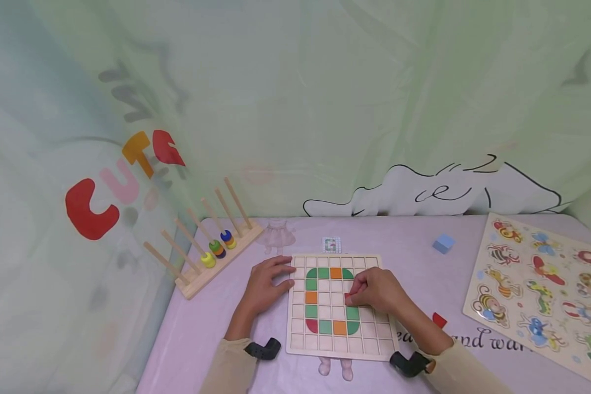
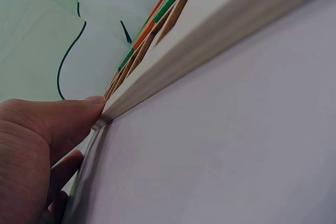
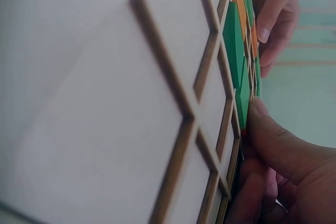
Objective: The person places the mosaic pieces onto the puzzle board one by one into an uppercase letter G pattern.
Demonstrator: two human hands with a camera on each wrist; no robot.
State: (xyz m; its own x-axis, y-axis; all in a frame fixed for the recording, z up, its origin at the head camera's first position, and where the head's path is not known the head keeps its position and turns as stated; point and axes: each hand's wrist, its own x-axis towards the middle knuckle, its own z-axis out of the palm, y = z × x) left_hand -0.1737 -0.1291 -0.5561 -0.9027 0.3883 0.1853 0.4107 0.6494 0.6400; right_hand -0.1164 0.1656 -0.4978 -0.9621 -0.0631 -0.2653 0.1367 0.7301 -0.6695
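Observation:
A square wooden grid board [image 1: 318, 343] lies on the table, with green, orange and red tiles forming a ring in its cells. My right hand [image 1: 380, 291] pinches a small red tile [image 1: 347, 299] at the ring's right side, just above a green tile [image 1: 352, 313]. In the right wrist view, that hand's thumb and fingers mostly cover the red tile. My left hand [image 1: 270, 282] rests against the board's left edge, fingers extended. The left wrist view has its thumb [image 2: 86, 109] touching the board's rim.
Behind the board lies a small pattern card [image 1: 331, 244]. A wooden peg rack [image 1: 197, 282] with coloured rings stands at left. To the right are a blue block [image 1: 444, 243], a loose red piece [image 1: 439, 319] and an insect puzzle board [image 1: 517, 284].

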